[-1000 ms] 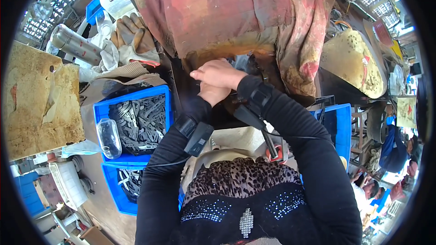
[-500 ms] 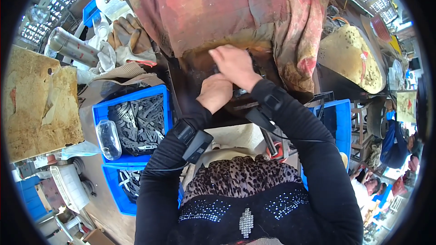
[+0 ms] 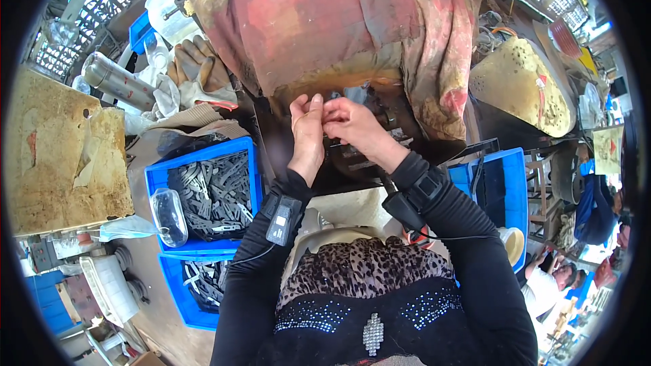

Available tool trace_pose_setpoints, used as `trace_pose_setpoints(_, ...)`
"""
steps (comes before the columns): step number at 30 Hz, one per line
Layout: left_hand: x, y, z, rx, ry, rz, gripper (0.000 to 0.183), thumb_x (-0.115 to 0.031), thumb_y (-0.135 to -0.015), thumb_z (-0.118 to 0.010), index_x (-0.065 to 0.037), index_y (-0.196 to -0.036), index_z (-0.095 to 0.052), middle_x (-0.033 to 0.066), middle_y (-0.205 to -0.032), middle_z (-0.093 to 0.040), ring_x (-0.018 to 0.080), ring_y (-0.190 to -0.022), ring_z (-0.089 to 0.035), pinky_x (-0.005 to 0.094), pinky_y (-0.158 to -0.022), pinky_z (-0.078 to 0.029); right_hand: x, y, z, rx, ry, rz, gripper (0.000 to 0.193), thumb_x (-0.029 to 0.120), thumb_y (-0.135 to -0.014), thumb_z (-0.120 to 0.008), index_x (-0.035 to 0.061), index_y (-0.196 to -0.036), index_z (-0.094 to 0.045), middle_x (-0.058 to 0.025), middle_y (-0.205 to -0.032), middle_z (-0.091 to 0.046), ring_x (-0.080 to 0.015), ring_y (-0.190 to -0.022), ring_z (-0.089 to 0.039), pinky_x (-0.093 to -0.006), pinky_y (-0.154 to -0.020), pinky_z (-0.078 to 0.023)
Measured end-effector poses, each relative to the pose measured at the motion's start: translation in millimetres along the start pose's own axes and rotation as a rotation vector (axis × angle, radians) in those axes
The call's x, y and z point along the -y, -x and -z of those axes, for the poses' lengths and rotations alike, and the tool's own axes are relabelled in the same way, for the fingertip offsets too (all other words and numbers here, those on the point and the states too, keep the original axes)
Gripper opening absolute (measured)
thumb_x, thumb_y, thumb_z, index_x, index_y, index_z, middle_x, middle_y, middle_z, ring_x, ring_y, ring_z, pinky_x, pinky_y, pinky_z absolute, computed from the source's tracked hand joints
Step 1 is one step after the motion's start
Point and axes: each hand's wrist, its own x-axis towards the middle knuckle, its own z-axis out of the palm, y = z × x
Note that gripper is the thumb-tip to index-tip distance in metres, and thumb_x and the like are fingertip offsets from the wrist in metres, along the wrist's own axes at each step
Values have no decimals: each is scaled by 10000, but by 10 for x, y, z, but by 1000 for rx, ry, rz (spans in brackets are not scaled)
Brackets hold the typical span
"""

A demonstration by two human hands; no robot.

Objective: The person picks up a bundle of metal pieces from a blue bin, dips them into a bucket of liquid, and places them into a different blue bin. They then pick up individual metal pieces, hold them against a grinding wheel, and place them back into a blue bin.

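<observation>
My left hand (image 3: 308, 134) is raised in front of the dark opening of a cloth-covered machine (image 3: 390, 115), its palm turned inward and fingers bent. Close beside it, my right hand (image 3: 363, 130) has its curled fingertips meeting the left fingers. Both look closed, and whatever lies between them is hidden or too small to name. A stained red and brown cloth (image 3: 325, 20) drapes over the machine above the hands. To the left, a blue bin (image 3: 255, 173) holds many flat grey metal pieces (image 3: 217, 193).
A second blue bin (image 3: 175, 291) with similar pieces sits nearer me, and another blue bin (image 3: 517, 190) stands at right. A clear plastic container (image 3: 169, 217) rests on the left bin's edge. Work gloves (image 3: 193, 68), a metal flask (image 3: 119, 81) and a worn board (image 3: 68, 156) lie at left.
My hands were crossed, the right over the left inside the machine's opening. Now they are side by side, the left turned upward and the right drawn back toward me.
</observation>
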Motion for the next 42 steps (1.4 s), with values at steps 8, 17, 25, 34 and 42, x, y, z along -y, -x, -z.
trace_pose_setpoints(8, 73, -147, 154, -62, -619, -436, 525, -293, -876, -684, 2, -1246, -458, 154, -1047, -562, 233, -883, -597, 368, -778, -504, -10, 158, 42, 74, 261, 110, 58, 80, -808, -639, 37, -847, -644, -93, -749, -664, -214, -698, -647, -333, -623, -506)
trace_pose_setpoints(17, -118, -153, 200, 65, -1388, -420, 326, -251, -830, -672, -66, -1092, -616, 167, -1090, -596, 357, -1011, -592, 435, -864, -486, 185, 557, 17, 333, 984, 202, 164, 26, -752, -660, 9, -914, -646, -153, -854, -652, -312, -794, -640, -361, -736, -522)
trace_pose_setpoints(25, 662, -417, 629, 506, -1029, -722, 233, -324, -874, -577, -152, -1012, -652, 80, -1099, -631, 313, -1043, -592, 424, -851, -491, 176, 356, -188, 46, 1147, 984, 567, 118, -708, -721, 36, -1238, -538, -142, -1294, -535, -325, -1214, -498, -489, -1014, -385)
trace_pose_setpoints(34, -129, 105, 264, 398, -1760, -1142, 285, -267, -855, -586, -100, -1072, -662, 127, -1021, -684, 292, -938, -645, 414, -813, -504, 317, 351, 126, 122, 1251, 712, 752, 259, -646, -802, 81, -1314, -509, -122, -1341, -508, -294, -1366, -346, -551, -1114, -212)
trace_pose_setpoints(42, -70, 101, 261, 735, -1407, -750, 232, -217, -866, -579, -132, -1064, -667, 125, -987, -678, 302, -976, -641, 373, -817, -514, 225, 288, 461, 129, 1620, 272, 596, 320, -721, -752, 103, -1246, -570, -88, -1257, -556, -258, -1329, -387, -536, -1103, -221)
